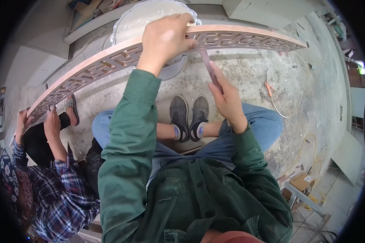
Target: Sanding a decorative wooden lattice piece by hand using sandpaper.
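A long wooden lattice panel [247,30] with a cut-out geometric pattern stands on edge across the view, its smooth narrow edge facing up. My left hand [166,39] is closed over that upper edge near the middle, fingers on the far side and thumb on the near side. In my right hand [228,101] is a thin, flat, brownish sanding stick [209,67], gripped between thumb and fingers. Its far tip touches or nearly touches the panel's lattice face, just right of my left thumb; exact contact is hard to tell.
A co-worker's hands [52,124] are at the panel's left end. Behind the panel stands a round white tub [150,14]. An orange-handled air gun [268,87] with a hose lies on the stained floor at right. A cardboard box [301,181] sits at lower right.
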### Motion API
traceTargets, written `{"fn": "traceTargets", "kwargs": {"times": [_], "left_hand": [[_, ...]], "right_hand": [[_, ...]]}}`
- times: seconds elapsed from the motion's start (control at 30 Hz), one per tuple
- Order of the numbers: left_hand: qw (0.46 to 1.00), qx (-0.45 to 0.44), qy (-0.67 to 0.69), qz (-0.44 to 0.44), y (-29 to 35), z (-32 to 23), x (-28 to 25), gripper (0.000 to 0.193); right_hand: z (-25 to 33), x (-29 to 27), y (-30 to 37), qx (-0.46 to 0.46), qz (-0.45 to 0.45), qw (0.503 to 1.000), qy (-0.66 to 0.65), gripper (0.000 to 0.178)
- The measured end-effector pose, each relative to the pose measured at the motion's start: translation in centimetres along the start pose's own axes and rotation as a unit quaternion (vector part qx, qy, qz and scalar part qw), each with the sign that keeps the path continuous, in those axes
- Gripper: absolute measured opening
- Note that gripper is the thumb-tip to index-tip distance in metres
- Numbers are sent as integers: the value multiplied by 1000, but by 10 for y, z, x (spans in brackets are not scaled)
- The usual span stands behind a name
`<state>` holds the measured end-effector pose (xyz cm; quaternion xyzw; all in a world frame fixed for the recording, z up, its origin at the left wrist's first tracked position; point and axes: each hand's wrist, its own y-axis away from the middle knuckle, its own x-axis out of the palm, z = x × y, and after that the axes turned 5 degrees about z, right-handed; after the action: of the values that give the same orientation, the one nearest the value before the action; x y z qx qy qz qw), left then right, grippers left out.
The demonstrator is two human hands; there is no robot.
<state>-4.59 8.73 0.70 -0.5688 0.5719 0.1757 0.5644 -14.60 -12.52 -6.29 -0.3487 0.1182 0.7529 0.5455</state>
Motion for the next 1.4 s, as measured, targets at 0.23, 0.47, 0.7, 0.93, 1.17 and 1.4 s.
{"fn": "traceTargets", "kwargs": {"times": [0.23, 0.47, 0.7, 0.93, 1.17, 1.4], "left_hand": [[929, -96, 357, -21, 50, -40, -6, 26], [717, -221, 654, 100, 81, -41, 33, 17], [900, -159, 398, 75, 65, -38, 23, 18], [988, -9, 86, -128, -1, -7, -9, 27], [994, -92, -62, 8, -1, -2, 7, 57], [994, -25, -106, -15, 2, -2, 6, 62]], "right_hand": [[11, -7, 14, -41, -77, 994, -63, 56], [29, -3, 23, -26, 25, 996, 87, 59], [22, -7, 20, 17, 41, 989, 138, 57], [-12, -17, -22, -23, 1, 998, 67, 53], [-30, -23, -31, -17, -14, 997, 69, 49], [-15, -12, -47, 43, 1, 987, 154, 52]]}}
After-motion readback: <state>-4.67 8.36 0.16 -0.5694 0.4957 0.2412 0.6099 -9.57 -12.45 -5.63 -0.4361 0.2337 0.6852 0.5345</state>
